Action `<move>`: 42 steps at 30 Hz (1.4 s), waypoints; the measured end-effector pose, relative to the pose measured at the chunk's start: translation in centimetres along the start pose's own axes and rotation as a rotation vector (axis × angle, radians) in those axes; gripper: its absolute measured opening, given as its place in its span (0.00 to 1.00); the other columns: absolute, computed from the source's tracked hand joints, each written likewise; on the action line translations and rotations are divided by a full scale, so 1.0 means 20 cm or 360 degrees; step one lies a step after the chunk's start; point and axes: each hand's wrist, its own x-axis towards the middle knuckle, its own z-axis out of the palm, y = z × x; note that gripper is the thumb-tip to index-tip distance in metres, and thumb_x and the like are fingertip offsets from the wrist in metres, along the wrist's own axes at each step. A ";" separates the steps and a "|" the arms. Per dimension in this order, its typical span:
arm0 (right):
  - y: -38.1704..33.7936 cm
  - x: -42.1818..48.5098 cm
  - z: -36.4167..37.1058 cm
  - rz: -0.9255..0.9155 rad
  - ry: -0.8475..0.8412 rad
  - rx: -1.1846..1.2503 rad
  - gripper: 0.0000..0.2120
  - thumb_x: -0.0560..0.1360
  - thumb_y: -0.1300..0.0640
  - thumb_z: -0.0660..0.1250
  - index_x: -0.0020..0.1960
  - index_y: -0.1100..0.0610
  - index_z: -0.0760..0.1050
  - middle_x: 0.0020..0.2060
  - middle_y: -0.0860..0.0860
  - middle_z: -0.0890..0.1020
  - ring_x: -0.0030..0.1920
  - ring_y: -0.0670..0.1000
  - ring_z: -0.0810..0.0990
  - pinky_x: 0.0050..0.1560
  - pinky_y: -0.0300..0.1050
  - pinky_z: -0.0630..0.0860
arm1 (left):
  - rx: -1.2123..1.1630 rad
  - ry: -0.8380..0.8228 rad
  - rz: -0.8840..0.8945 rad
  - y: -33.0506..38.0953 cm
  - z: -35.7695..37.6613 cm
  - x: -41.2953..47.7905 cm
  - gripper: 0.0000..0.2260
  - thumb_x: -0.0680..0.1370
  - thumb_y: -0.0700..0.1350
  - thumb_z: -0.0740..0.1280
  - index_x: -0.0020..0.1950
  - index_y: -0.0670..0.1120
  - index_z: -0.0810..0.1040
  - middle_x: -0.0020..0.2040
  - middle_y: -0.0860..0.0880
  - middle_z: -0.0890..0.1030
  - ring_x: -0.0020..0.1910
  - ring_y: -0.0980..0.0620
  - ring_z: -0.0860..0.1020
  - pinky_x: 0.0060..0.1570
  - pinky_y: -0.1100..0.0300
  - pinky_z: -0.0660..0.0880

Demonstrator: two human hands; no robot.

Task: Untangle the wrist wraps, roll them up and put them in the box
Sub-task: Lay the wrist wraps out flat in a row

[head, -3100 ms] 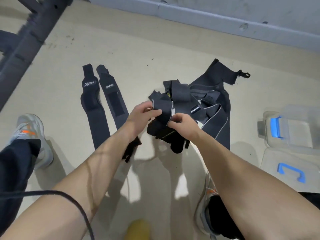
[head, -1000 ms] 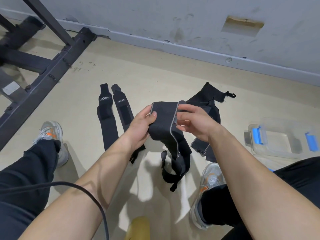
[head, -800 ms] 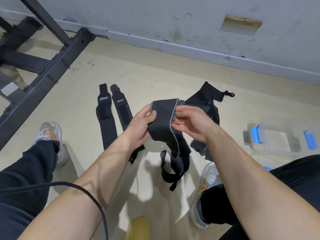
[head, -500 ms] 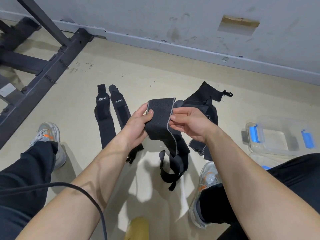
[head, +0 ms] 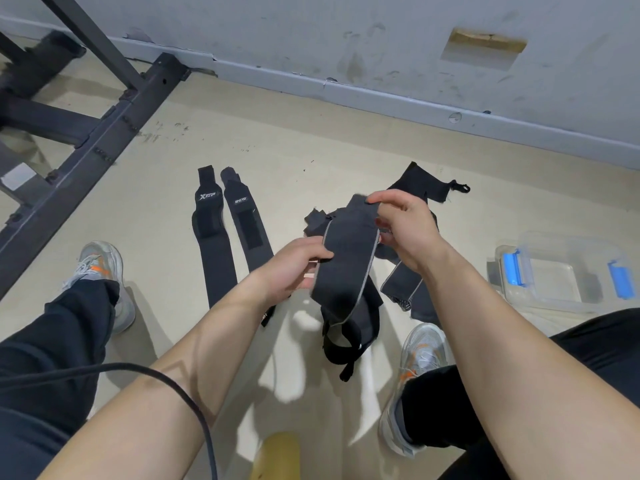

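Observation:
A black wrist wrap with a grey edge (head: 346,268) hangs in the air between my hands, its lower end looping down with a strap tail. My left hand (head: 294,268) pinches its left edge. My right hand (head: 405,230) pinches its upper end, folding it over. Behind them a tangle of further black wraps (head: 415,188) lies on the floor. Two wraps (head: 216,237) lie straight and flat side by side to the left. The clear plastic box with blue clips (head: 561,275) stands open at the right.
A dark steel frame (head: 86,133) runs across the floor at the upper left. The grey wall and its skirting (head: 381,95) close off the back. My grey shoes (head: 100,271) and dark trouser legs flank the work spot. A black cable (head: 173,379) crosses my left forearm.
The wrap has been lifted clear of the tangle. My right hand has risen to the wrap's top end and bent it over, while my left hand slid lower along the left edge.

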 end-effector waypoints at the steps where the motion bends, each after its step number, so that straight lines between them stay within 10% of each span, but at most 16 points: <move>1: 0.00 -0.01 0.00 0.0014 -0.0063 0.0091 0.14 0.78 0.72 0.60 0.49 0.59 0.82 0.29 0.48 0.77 0.28 0.44 0.74 0.33 0.39 0.73 | 0.0062 -0.0009 -0.0005 0.01 0.02 0.00 0.11 0.80 0.43 0.66 0.41 0.54 0.83 0.41 0.56 0.82 0.42 0.56 0.79 0.46 0.59 0.75; 5: -0.01 -0.03 0.01 0.0090 -0.0224 0.0257 0.16 0.78 0.73 0.59 0.51 0.61 0.83 0.33 0.52 0.80 0.30 0.45 0.76 0.36 0.39 0.75 | 0.0151 0.0111 0.0154 0.02 0.08 0.02 0.11 0.84 0.51 0.65 0.62 0.48 0.80 0.49 0.54 0.83 0.47 0.57 0.81 0.43 0.63 0.77; 9: 0.02 -0.03 -0.02 0.0223 -0.0270 0.0458 0.17 0.78 0.68 0.59 0.59 0.56 0.82 0.46 0.54 0.86 0.37 0.48 0.81 0.40 0.43 0.79 | 0.0238 0.0295 0.0314 0.02 0.10 0.08 0.07 0.85 0.48 0.65 0.57 0.49 0.82 0.46 0.55 0.85 0.48 0.54 0.83 0.53 0.55 0.78; 16: 0.38 0.19 -0.40 0.0613 0.0817 0.0299 0.09 0.79 0.65 0.58 0.48 0.56 0.75 0.33 0.53 0.75 0.26 0.50 0.70 0.28 0.38 0.65 | 0.0220 0.0564 0.0064 -0.03 0.11 0.23 0.12 0.80 0.52 0.69 0.62 0.51 0.80 0.59 0.47 0.84 0.54 0.47 0.83 0.54 0.50 0.79; 20: 0.67 0.27 -0.55 0.0874 0.0906 0.0067 0.10 0.80 0.63 0.58 0.45 0.54 0.75 0.31 0.53 0.76 0.25 0.51 0.74 0.29 0.40 0.67 | 0.0211 0.0604 -0.0054 -0.07 0.13 0.34 0.05 0.82 0.49 0.68 0.53 0.58 0.75 0.53 0.51 0.81 0.52 0.47 0.78 0.57 0.46 0.79; 23: 0.86 0.34 -0.56 0.0930 0.0801 -0.0170 0.12 0.79 0.63 0.59 0.60 0.59 0.77 0.41 0.55 0.79 0.39 0.56 0.77 0.42 0.47 0.77 | 0.0214 0.0535 -0.0118 -0.13 0.15 0.43 0.06 0.83 0.47 0.68 0.50 0.58 0.75 0.46 0.56 0.75 0.52 0.47 0.77 0.56 0.47 0.78; 26: 0.99 0.44 -0.55 0.1015 0.0796 -0.0267 0.23 0.74 0.60 0.61 0.69 0.54 0.72 0.58 0.56 0.80 0.51 0.59 0.77 0.57 0.53 0.78 | 0.0232 0.0509 -0.0177 -0.17 0.16 0.54 0.15 0.81 0.47 0.69 0.68 0.52 0.77 0.59 0.51 0.79 0.57 0.46 0.80 0.59 0.47 0.80; 32: 1.06 0.69 -0.57 0.1109 0.0897 -0.0478 0.35 0.75 0.50 0.65 0.78 0.57 0.59 0.72 0.59 0.67 0.69 0.64 0.71 0.69 0.56 0.70 | 0.0185 0.0475 -0.0267 -0.28 0.13 0.77 0.04 0.82 0.43 0.68 0.55 0.49 0.81 0.42 0.51 0.83 0.40 0.52 0.81 0.36 0.58 0.70; 37: 1.11 0.81 -0.58 0.0935 0.1088 -0.0071 0.40 0.73 0.39 0.71 0.76 0.58 0.62 0.69 0.55 0.74 0.67 0.60 0.74 0.70 0.56 0.71 | 0.0069 0.0478 -0.0412 -0.33 0.15 0.83 0.11 0.82 0.44 0.68 0.64 0.49 0.81 0.58 0.48 0.85 0.57 0.46 0.84 0.61 0.45 0.80; 42: 1.07 0.89 -0.61 0.1156 0.1028 -0.0407 0.43 0.73 0.32 0.66 0.77 0.58 0.61 0.71 0.60 0.66 0.69 0.64 0.69 0.69 0.58 0.69 | -0.0024 0.0487 -0.0423 -0.38 0.15 0.82 0.22 0.74 0.47 0.72 0.68 0.49 0.80 0.59 0.47 0.86 0.58 0.45 0.84 0.64 0.44 0.79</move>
